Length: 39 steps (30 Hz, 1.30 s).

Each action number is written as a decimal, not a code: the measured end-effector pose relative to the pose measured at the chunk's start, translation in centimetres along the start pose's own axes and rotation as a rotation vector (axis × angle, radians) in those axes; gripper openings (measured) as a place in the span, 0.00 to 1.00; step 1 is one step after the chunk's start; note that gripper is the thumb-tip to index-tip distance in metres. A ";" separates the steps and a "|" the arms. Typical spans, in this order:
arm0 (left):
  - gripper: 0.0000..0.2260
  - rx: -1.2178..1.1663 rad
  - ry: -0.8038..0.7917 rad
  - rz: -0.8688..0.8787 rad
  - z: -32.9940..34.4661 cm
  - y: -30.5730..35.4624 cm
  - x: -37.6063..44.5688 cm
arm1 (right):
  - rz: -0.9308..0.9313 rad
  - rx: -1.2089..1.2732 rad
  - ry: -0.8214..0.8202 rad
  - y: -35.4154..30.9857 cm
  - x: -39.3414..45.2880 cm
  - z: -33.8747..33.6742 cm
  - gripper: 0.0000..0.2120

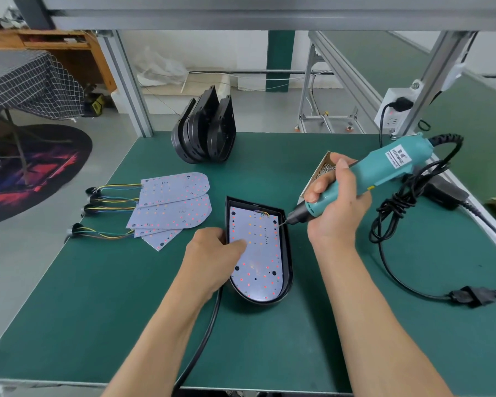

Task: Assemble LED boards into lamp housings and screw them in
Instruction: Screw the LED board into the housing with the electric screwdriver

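A black lamp housing (288, 253) lies flat on the green table, with a white LED board (258, 262) seated inside it. My left hand (212, 253) grips the housing's left wall, thumb pressing on the board. My right hand (337, 207) holds a teal electric screwdriver (384, 170); its bit touches the board's upper right edge. Several loose LED boards (172, 202) with coloured wires lie fanned out to the left.
A stack of empty black housings (205, 130) stands on edge at the table's back. A small box of screws (322, 170) sits behind my right hand. The screwdriver's coiled black cable (395, 207) and plug lie at the right. Another black cable (206, 328) runs off the front edge.
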State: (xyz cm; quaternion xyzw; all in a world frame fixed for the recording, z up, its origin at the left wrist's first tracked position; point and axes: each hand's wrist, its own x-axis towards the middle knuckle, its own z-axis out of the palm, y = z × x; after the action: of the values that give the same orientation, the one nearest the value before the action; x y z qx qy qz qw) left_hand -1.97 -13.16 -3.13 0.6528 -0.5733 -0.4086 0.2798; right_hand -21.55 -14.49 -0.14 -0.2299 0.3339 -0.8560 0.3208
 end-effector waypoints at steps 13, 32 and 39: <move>0.12 0.022 0.007 0.008 0.1 -0.1 -0.1 | -0.011 -0.061 -0.008 0.5 -0.1 0.1 0.04; 0.13 0.079 0.050 0.015 0.1 0.3 -0.3 | -0.034 -0.102 -0.056 0.6 -0.8 0.7 0.04; 0.11 0.084 0.038 0.022 0.1 0.1 -0.2 | -0.060 -0.149 -0.066 0.6 -1.1 1.0 0.05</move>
State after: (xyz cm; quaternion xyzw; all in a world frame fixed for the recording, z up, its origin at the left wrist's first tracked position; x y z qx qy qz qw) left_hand -2.13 -12.98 -3.03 0.6653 -0.5915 -0.3686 0.2675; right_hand -19.95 -14.55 -0.08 -0.2912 0.3790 -0.8299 0.2877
